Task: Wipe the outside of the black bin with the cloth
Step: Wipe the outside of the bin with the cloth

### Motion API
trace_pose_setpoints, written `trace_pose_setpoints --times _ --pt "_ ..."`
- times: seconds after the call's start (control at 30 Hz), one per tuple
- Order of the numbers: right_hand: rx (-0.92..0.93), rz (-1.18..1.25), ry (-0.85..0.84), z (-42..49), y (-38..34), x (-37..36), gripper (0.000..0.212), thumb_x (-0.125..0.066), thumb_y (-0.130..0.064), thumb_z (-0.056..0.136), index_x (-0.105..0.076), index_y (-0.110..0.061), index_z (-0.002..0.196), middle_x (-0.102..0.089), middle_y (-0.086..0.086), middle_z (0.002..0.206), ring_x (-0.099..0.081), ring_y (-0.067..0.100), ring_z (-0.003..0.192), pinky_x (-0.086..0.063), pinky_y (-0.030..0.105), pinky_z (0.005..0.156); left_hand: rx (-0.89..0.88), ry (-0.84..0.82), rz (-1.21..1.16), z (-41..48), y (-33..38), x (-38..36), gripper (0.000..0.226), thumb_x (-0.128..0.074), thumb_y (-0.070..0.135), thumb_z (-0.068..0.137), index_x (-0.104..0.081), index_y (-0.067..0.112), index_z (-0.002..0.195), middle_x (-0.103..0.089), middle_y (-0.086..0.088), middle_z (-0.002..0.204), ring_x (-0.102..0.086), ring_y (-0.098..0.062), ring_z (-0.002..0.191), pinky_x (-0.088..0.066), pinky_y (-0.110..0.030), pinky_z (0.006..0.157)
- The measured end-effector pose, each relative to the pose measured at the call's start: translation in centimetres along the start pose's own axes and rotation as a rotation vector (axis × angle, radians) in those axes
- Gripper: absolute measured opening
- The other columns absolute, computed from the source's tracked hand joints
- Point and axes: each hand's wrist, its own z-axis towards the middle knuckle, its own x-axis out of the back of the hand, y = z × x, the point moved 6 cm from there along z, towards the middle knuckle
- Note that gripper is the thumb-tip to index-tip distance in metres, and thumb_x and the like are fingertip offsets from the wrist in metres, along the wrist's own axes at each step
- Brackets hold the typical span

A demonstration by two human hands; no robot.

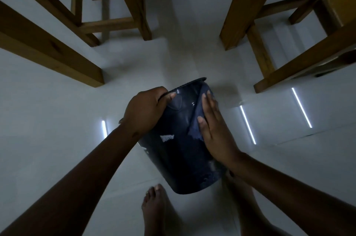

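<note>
Tilting away from the person above the pale tiled floor (57,85), the black round plastic bin (179,151) is held off the ground, its open mouth turned towards the wooden furniture legs (237,14) beyond it. The rim on the bin's left side is gripped by the left hand (143,111), fingers curled over the edge and thumb pressed on the outer wall. On the bin's right side, the dark blue cloth (195,120) is pressed flat against the wall by the open palm of the right hand (213,131), fingers extended towards the rim; nothing is pinched, the cloth merely being pinned. Wiping is judged to be under way but unfinished: a whitish smear (168,137) and pale marks near the bin's base are seen on the wall. The far side and underside are hidden, so their condition cannot be told. Bare feet (154,208) are seen below the bin.
</note>
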Motion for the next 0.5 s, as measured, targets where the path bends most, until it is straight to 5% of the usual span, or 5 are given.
trace_pose_setpoints --times 0.07,0.17,0.23,0.4,0.5 --pt "-0.014 -0.132 -0.029 -3.1 -0.1 -1.0 0.055 -0.015 -0.046 0.099 0.008 -0.037 0.148 0.014 -0.010 0.159 0.014 0.010 0.145 -0.019 0.049 0.115 0.013 -0.006 -0.011 -0.1 -0.3 -0.1 0.036 -0.038 0.050 0.097 -0.057 0.025 0.079 -0.061 0.004 0.072 -0.060 -0.019 0.069 -0.042 -0.029 0.062" --pt "0.327 -0.436 -0.150 -6.5 -2.4 -3.8 0.065 -0.024 -0.045 0.095 0.005 -0.027 0.150 0.013 0.002 0.160 0.005 0.031 0.146 -0.018 0.057 0.109 0.014 0.008 -0.001 -0.2 -0.4 -0.1 0.038 -0.036 0.051 0.097 -0.058 0.024 0.080 -0.062 0.003 0.074 -0.060 -0.020 0.070 -0.042 -0.030 0.062" --pt "0.410 -0.452 -0.060 -4.4 -2.8 -3.0 0.065 -0.029 -0.043 0.094 0.002 -0.030 0.150 0.008 -0.001 0.160 0.002 0.030 0.146 -0.013 0.054 0.112 0.001 0.017 0.002 0.1 -0.1 0.0 0.039 -0.037 0.050 0.097 -0.057 0.022 0.079 -0.062 0.001 0.073 -0.060 -0.022 0.071 -0.040 -0.030 0.062" --pt "0.036 -0.118 0.024 -3.1 -0.4 -0.6 0.055 -0.025 -0.041 0.100 -0.004 -0.032 0.150 0.002 -0.005 0.160 -0.001 0.023 0.148 -0.020 0.055 0.114 0.021 0.036 0.001 0.2 0.4 -0.2 0.042 -0.037 0.051 0.097 -0.059 0.019 0.081 -0.064 0.000 0.075 -0.059 -0.021 0.071 -0.045 -0.032 0.065" --pt "0.172 -0.316 -0.031 -5.6 -1.4 -2.2 0.056 -0.019 -0.045 0.100 0.002 -0.030 0.151 0.008 -0.003 0.161 -0.007 0.030 0.146 -0.019 0.053 0.113 0.032 0.024 -0.017 -0.1 -0.3 -0.3 0.044 -0.035 0.053 0.096 -0.059 0.019 0.082 -0.064 0.000 0.075 -0.060 -0.019 0.071 -0.047 -0.033 0.065"
